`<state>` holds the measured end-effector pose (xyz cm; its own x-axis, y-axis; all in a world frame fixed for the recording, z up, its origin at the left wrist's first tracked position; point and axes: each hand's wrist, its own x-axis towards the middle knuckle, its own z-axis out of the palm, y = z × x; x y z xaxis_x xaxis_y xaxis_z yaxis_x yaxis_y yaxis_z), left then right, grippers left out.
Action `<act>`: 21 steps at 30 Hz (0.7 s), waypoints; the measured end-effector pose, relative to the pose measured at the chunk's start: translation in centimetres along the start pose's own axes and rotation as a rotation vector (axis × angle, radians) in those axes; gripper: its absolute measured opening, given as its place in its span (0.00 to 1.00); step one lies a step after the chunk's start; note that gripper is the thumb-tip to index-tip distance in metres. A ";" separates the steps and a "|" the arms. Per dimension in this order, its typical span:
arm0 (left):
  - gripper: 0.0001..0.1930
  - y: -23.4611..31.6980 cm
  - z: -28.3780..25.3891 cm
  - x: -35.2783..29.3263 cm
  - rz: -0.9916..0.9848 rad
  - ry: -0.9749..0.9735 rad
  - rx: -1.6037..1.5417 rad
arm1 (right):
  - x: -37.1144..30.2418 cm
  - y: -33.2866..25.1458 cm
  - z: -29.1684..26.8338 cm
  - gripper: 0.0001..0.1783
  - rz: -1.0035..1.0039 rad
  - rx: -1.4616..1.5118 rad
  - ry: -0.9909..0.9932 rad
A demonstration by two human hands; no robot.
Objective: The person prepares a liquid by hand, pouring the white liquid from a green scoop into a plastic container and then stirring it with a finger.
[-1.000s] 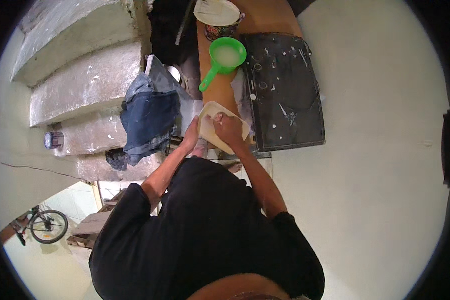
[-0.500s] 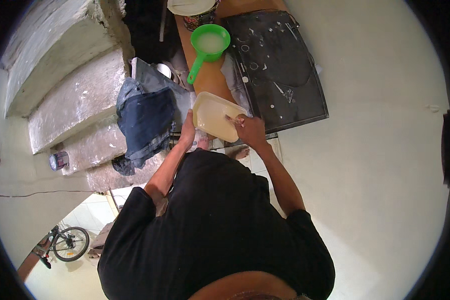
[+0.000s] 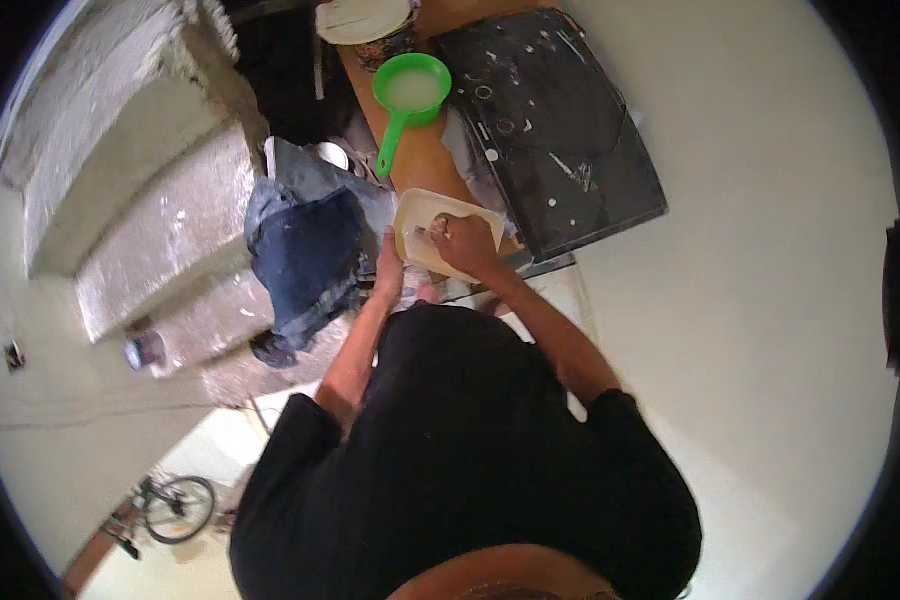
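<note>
A pale cream rectangular plastic tub [image 3: 407,212] with a light yellowish liquid in it is held out in front of me. My left hand [image 3: 389,268] is closed on its left side. Over the tub, my right hand [image 3: 465,245] grips a small brush-like tool [image 3: 423,232]. Its short brownish tip shows inside the tub near the left wall, while the fist hides the rest. Just beyond the tub, a green dipper [image 3: 413,88] holding whitish liquid rests on an orange-brown surface [image 3: 425,165], its handle toward me.
A black panel [image 3: 560,150] spotted with white lies to the right beside a pale wall [image 3: 750,240]. Blue cloths [image 3: 310,250] hang at the left next to rough whitish steps [image 3: 170,220]. At the far end stands a lidded bucket [image 3: 365,25]. A bicycle [image 3: 178,510] is at lower left.
My right hand has moved left across the tub, bringing the tool's tip from the right part toward the left wall. My left hand keeps its hold. The whole view has shifted slightly.
</note>
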<state>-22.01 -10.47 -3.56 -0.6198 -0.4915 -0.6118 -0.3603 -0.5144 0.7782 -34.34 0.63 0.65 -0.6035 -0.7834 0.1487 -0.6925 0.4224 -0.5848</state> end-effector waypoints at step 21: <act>0.34 -4.1 -1.3 3.1 0.079 -0.034 -0.011 | -6.0 2.9 -2.6 0.17 0.002 -0.142 0.048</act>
<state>-21.56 -10.82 -8.82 -0.6693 -0.5070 -0.5431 -0.3018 -0.4824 0.8223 -33.74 7.79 0.17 -0.6205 -0.7613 0.1879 -0.7384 0.4866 -0.4668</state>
